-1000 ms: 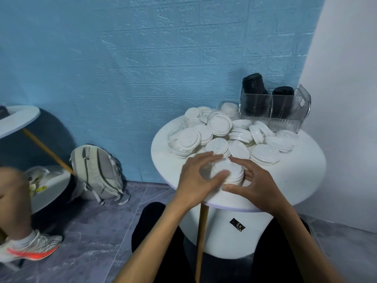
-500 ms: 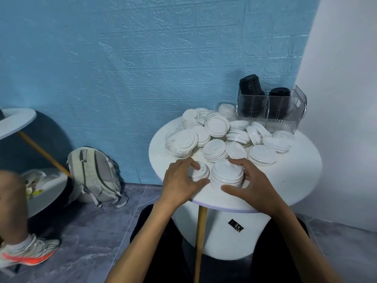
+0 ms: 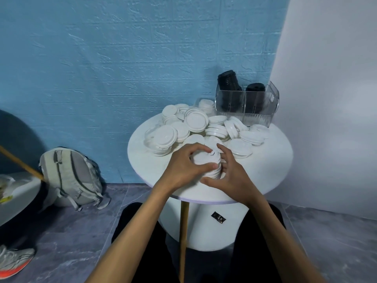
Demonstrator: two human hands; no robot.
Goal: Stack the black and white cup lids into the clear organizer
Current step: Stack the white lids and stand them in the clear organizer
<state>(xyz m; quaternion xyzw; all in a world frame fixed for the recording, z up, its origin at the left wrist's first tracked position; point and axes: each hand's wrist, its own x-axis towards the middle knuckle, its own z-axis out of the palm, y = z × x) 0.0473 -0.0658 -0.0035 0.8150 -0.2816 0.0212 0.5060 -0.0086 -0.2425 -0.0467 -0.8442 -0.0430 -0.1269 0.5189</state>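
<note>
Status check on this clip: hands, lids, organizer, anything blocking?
Left hand and right hand both grip white lid stack at table's near edge. Clear organizer at back holds black lids only. Loose white lids lie between.

blue brick-textured wall (image 3: 122, 68) behind | plain white wall (image 3: 330, 99) on the right | grey marble-look tile floor (image 3: 67, 227) | round white table (image 3: 271, 170) with a wooden leg (image 3: 183, 231) | second white table (image 3: 18, 193) at the left edge | light-grey backpack (image 3: 71, 176) slumped against the blue wall
</note>
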